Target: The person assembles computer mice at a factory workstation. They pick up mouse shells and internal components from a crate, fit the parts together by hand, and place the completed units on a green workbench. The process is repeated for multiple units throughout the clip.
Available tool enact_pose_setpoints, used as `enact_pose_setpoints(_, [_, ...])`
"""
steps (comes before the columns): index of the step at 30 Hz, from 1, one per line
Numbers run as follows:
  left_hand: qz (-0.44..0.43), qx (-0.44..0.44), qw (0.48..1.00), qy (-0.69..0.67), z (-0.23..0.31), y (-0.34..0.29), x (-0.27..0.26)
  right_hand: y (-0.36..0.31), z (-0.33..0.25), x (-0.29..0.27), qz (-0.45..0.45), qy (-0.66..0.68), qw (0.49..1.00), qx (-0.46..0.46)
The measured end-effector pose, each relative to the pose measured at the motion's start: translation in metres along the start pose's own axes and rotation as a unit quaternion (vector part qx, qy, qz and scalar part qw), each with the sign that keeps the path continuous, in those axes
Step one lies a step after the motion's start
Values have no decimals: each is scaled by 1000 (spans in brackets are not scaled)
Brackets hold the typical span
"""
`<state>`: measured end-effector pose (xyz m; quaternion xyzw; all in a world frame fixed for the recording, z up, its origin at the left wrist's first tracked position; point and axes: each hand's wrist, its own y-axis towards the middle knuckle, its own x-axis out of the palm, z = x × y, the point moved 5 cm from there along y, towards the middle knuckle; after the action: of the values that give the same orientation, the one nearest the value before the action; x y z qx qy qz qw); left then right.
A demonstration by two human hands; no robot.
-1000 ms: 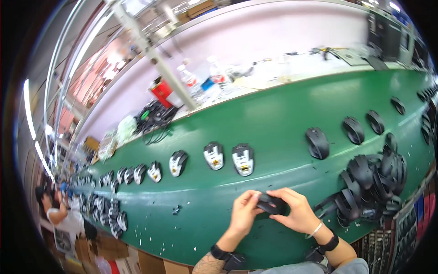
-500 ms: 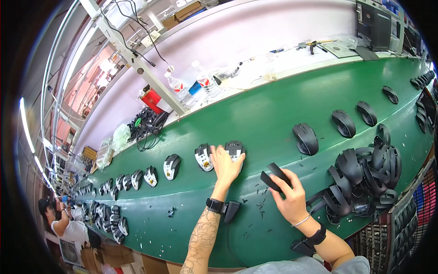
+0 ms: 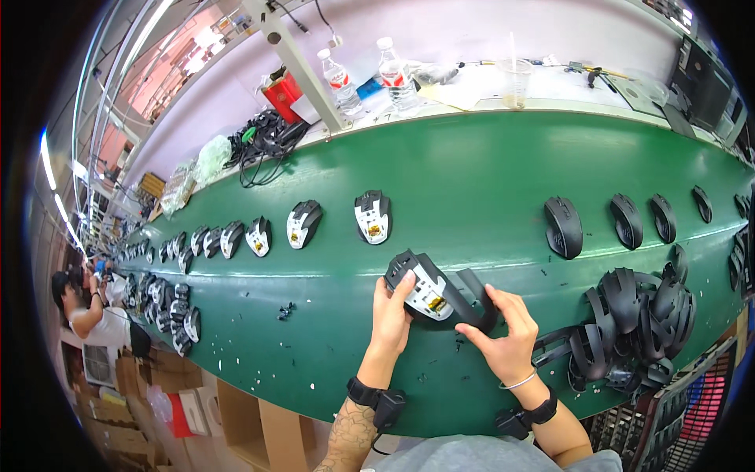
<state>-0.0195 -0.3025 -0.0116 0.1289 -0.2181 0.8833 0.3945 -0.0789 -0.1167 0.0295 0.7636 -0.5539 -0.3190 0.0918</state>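
Note:
My left hand [image 3: 388, 321] grips a computer mouse without its top cover [image 3: 427, 289], thumb on its side. White inner casing and a small yellow part show on that mouse. My right hand [image 3: 511, 334] pinches a black U-shaped mouse top shell [image 3: 489, 308] between thumb and fingers. The shell is right beside the mouse; whether they touch I cannot tell. Beyond my hands another uncovered mouse [image 3: 373, 217] lies on the green table [image 3: 464, 181]. To the right, a heap of black mouse shells [image 3: 629, 315] lies near my right hand.
A row of uncovered mice [image 3: 258, 236] runs off to the left, and black covered mice [image 3: 564, 226] stand at the right. Small black bits [image 3: 286, 311] are scattered about. Bottles [image 3: 397, 75] and cables [image 3: 267, 141] lie along the back. A crate [image 3: 692, 401] stands at the right edge; a person [image 3: 86, 311] sits far left.
My left hand has picked up the nearer uncovered mouse and brought it toward me. My right hand has turned the shell and brought it beside that mouse. The view has shifted.

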Motion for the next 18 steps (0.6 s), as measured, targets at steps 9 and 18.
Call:
enact_pose_setpoints(9, [-68, 10, 994, -81, -25, -18, 6, -8, -10, 21, -1, 9, 1000, 3])
enact_pose_setpoints(18, [-111, 79, 987, 84, -25, -35, 19, -4, -16, 20, -19, -4, 1000, 1])
